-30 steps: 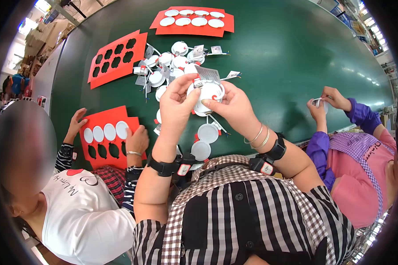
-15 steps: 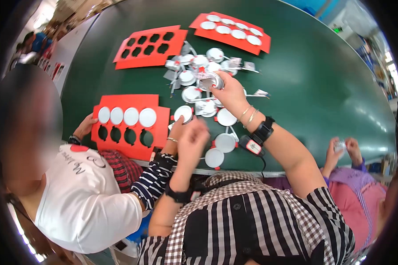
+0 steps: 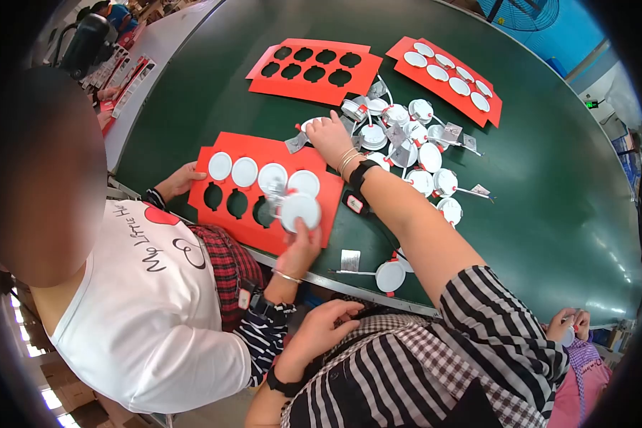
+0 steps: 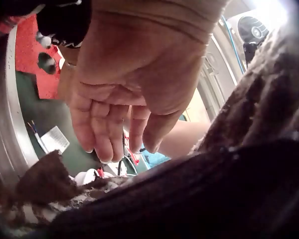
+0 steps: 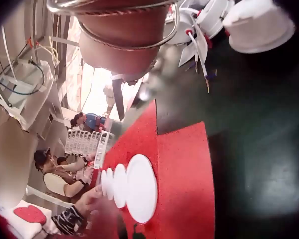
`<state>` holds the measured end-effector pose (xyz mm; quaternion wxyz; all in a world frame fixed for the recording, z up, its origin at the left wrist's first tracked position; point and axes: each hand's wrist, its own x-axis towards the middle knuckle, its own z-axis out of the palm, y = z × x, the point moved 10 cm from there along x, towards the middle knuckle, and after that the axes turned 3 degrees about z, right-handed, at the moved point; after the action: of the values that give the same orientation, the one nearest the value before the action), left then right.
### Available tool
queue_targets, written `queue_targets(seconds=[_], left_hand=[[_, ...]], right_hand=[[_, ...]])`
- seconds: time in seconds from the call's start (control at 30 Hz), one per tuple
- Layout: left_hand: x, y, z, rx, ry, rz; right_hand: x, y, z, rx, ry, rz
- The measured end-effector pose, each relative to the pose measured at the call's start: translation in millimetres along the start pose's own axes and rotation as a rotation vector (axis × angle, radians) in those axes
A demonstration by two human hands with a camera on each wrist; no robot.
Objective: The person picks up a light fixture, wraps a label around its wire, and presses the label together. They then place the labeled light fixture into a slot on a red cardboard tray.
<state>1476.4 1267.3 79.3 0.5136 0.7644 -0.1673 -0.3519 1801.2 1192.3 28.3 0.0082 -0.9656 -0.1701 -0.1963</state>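
My right hand [image 3: 329,139] reaches to the left end of the lamp pile, its fingers curled over a round white lamp [image 3: 309,125] with a red clip and a hanging label; the fingertips are partly hidden. The right wrist view shows the banded wrist [image 5: 120,47], not the fingers. My left hand [image 3: 324,332] hangs by my waist with relaxed fingers, holding nothing; its palm [image 4: 134,84] shows in the left wrist view. Several white lamps [image 3: 402,153] with wires and labels lie to the right of my right hand.
A neighbour's hand [image 3: 303,250] holds a white lamp [image 3: 300,212] over a red board [image 3: 217,207] with a row of discs. Behind are an unfilled red board [image 3: 314,89] and a filled one [image 3: 453,69]. Another person's hands [image 3: 569,324] are at right.
My right hand has moved left with the lamp, toward the neighbour's side. My left hand has let go and dropped to my waist. The neighbour has brought a lamp over the near board. The view has turned left.
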Motion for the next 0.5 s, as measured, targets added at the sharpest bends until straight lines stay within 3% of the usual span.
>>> queue_targets(seconds=[0.07,0.1,0.2,0.23,0.33,0.37,0.43,0.47,0.5], left_hand=[[-3.3,0.5,-6.8,-0.034,0.022,0.013],[-6.1,2.5,-10.2,-0.049,0.039,0.033],[-1.7,5.9,-17.7,-0.063,0.04,0.05],[2.1,-1.6,-17.0,-0.079,0.027,0.021],[27.0,-27.1,-32.0,0.004,0.241,0.081],[35.5,-37.0,-37.4,0.135,0.311,0.075],[55.8,-59.8,-46.5,0.235,0.398,0.021],[63.5,-80.1,-47.8,0.187,0.461,0.015],[65.8,-63.3,-48.8,0.346,0.491,0.029]], right_hand=[[-1.7,-7.3,25.0,-0.115,-0.213,-0.05],[-4.5,-6.7,25.2,-0.113,-0.218,-0.047],[-20.0,-2.4,-14.4,-0.064,0.098,-0.083],[-25.7,1.5,-34.7,0.072,0.101,-0.091],[-61.8,24.0,-111.1,0.302,0.145,-0.095],[-80.5,36.5,-130.0,0.413,0.086,0.025],[-138.7,61.6,-167.4,0.585,0.168,0.268],[-164.3,67.9,-176.9,0.577,0.166,0.284],[-198.3,76.7,-179.9,0.666,0.122,0.414]])
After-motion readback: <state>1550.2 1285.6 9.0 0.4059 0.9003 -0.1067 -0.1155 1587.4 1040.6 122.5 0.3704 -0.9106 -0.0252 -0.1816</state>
